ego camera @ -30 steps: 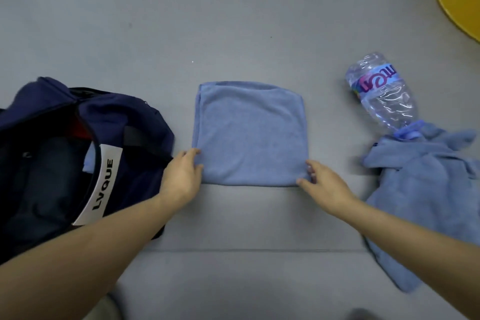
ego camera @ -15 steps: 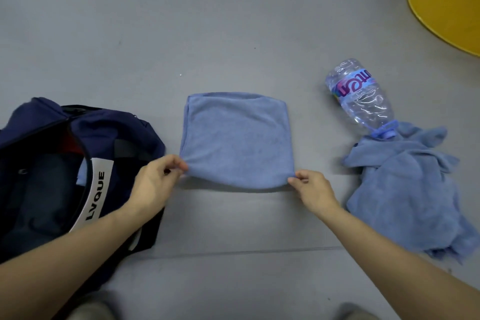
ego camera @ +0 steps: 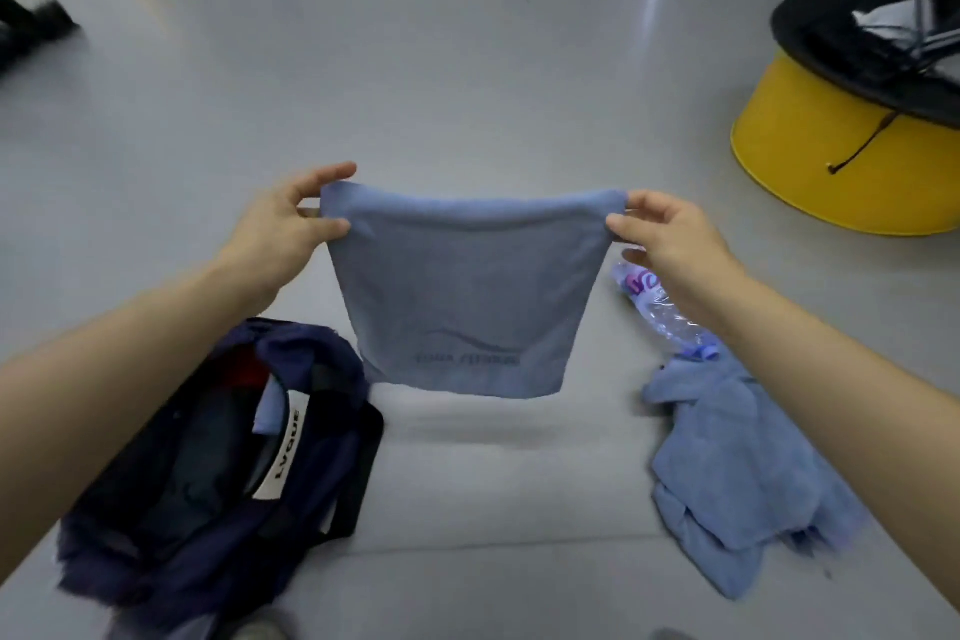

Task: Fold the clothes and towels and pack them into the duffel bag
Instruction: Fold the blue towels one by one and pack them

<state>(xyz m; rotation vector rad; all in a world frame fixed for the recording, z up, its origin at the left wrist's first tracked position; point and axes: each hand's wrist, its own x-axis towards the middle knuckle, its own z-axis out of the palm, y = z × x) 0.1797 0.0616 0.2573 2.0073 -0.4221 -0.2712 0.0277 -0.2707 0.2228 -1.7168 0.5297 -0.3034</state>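
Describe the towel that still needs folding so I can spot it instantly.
Start at the yellow drum on the right, then come nearer past the clear plastic bottle. The crumpled blue towel lies on the floor at its cap, bunched, unlike the flat towel held in the air.

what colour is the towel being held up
Light blue, with a faint darker logo near its lower edge; the folded towel shows best in the head view.

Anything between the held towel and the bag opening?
Nothing lies on the floor between them. The towel, pinched by the left hand and right hand, hangs just right of the open bag; only its white strap crosses the opening.
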